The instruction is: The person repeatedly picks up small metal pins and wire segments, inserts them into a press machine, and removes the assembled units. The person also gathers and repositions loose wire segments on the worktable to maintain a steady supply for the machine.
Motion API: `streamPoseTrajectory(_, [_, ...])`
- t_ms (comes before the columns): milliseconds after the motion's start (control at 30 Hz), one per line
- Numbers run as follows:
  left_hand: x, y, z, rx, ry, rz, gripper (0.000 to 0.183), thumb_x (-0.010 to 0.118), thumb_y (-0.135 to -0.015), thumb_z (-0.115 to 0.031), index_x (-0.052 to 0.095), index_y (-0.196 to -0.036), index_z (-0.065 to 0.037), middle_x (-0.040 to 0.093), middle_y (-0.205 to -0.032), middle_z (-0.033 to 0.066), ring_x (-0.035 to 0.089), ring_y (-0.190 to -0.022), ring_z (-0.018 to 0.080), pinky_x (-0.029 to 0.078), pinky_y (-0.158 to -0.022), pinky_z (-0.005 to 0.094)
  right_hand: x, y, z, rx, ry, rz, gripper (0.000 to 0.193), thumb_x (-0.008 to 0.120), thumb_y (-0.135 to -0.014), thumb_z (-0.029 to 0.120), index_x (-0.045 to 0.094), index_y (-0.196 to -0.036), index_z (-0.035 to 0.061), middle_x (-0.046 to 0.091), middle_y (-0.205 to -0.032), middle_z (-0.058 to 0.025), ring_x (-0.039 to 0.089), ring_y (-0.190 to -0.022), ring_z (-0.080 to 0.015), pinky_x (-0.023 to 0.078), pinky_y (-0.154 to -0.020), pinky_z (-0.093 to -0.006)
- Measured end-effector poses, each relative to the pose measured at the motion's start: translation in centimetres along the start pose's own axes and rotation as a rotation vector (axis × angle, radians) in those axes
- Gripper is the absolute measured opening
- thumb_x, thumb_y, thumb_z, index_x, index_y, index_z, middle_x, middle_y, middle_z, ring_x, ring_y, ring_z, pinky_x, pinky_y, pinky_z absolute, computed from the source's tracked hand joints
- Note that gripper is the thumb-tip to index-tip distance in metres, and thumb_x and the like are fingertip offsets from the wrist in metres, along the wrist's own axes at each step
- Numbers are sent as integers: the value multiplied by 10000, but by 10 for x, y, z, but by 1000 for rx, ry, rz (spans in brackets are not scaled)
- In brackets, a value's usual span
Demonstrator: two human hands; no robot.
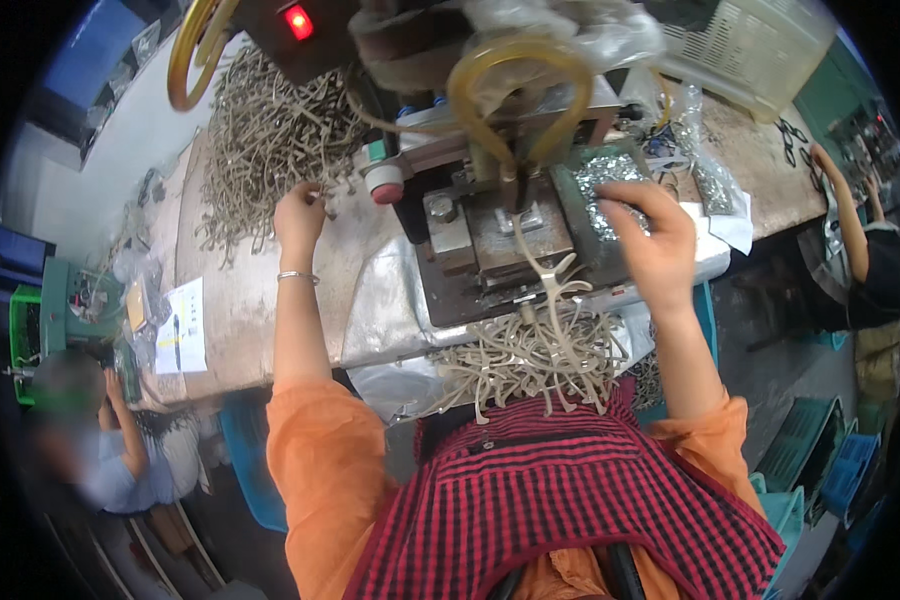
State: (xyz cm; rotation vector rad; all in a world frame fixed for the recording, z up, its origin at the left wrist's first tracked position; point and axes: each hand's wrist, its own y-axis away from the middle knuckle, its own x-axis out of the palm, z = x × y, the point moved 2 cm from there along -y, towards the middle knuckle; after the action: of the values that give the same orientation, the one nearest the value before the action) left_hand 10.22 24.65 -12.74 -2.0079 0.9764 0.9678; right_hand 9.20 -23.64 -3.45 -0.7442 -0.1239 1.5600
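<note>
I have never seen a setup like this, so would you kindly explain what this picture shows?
Certainly. There is no robot: a camera on a person's head looks down at their two bare hands. In the middle stands a bench machine with yellow tubes and a red button. On the table, the left hand is at the edge of a pile of metal pieces; the right hand is beside a tray of small shiny bits. Another pile lies nearer the person. Whether either hand holds anything is unclear.
</note>
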Motion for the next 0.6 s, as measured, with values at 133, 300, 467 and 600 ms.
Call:
streamPoseTrajectory(133, [6,31,-20,-78,645,52,80,695,-877,-22,671,-953,-14,707,-809,76,681,-697,157,510,-624,275,39,-20,15,-35,-169,13,150,705,-835,33,715,-981,2,735,-960,-119,700,-923,-233,525,-845,-332])
streamPoseTrajectory(300, [-57,117,-116,188,1391,82,318,583,-1047,-263,573,-1221,3,684,-825,141,641,-623,196,517,-534,287,54,-10,9,206,-568,58,391,715,-855,7,582,-1220,-34,720,-976,-89,673,-970,-133,518,-877,-274])
streamPoseTrajectory(467, [-121,138,-221,692,1069,-107,549,406,-1096,-434,557,-1255,69,722,-852,211,731,-734,266,608,-617,323,52,-14,39,289,-757,127,460,712,-857,-5,544,-1284,-32,711,-991,-79,665,-961,-125,514,-876,-260])
streamPoseTrajectory(600, [-118,126,-248,583,920,-281,447,483,-1084,-289,507,-1264,119,725,-810,219,735,-740,255,606,-665,338,56,-12,52,347,-714,105,498,692,-879,-51,497,-1337,-45,694,-1002,-47,621,-959,-82,485,-870,-227])
